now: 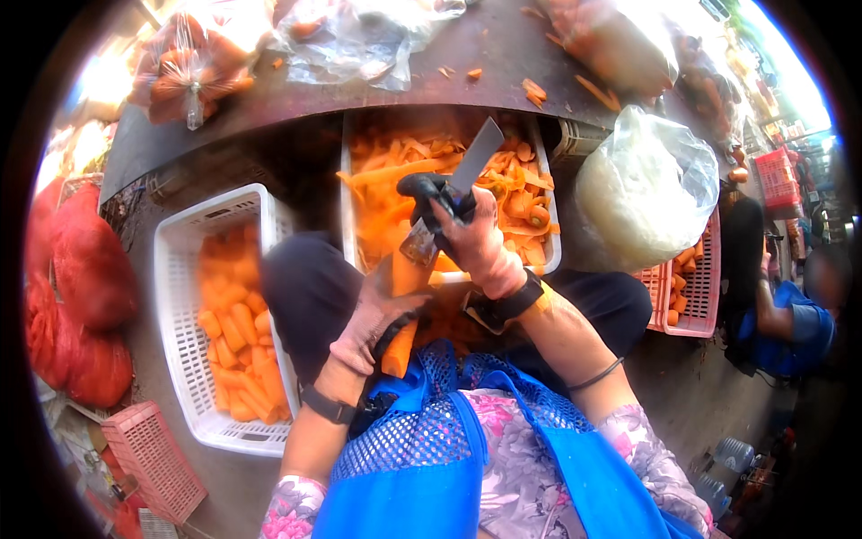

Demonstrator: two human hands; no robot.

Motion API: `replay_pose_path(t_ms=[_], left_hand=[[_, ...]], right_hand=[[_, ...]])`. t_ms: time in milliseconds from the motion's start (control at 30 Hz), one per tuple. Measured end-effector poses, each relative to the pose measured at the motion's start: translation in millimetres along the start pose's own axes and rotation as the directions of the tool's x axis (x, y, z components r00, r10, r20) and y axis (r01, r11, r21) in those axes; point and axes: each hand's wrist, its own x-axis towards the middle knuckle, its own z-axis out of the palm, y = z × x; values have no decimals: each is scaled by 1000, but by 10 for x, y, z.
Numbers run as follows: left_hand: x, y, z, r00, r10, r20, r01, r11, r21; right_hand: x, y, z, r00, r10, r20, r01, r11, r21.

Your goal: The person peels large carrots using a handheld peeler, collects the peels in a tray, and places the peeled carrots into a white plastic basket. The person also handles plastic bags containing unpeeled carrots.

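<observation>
A thick peeled carrot (400, 350) slants upward in my left hand (367, 313), which wears a fabric glove with dark patches. My right hand (477, 236), gloved the same way, grips a bladed hand tool by its dark handle. Its broad flat blade (479, 151) points up and away. A stained metal piece (419, 244) shows below the grip, close to the carrot's upper end; whether they touch I cannot tell. Under both hands, between my knees, stands a white plastic crate (555, 250) heaped with carrot peelings (518, 202) and cut ends.
Left of my knee, a white crate (172, 323) holds peeled carrots (236, 330). Red mesh sacks (91, 269) and a pink crate (155, 461) lie farther left. A dark tabletop (438, 84) bears bagged carrots (195, 74). At right are a plastic bag (643, 195) and another person (784, 323).
</observation>
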Motion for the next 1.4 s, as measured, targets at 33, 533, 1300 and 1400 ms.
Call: replay_pose_path(t_ms=[33, 533, 1300, 1400], left_hand=[[-15, -51, 33, 998, 56, -37, -55, 998, 42], [-100, 129, 27, 986, 4, 165, 66, 907, -417], [-22, 45, 11, 971, -226, 75, 233, 835, -499], [-204, 26, 18, 1000, -5, 18, 12, 915, -402]], right_hand=[[89, 27, -34, 998, 44, -44, -44, 999, -9], [-32, 150, -567, 973, 121, -194, -100, 988, 119], [223, 173, -243, 990, 76, -118, -72, 997, 42], [668, 296, -646, 927, -25, -373, -109, 937, -333]])
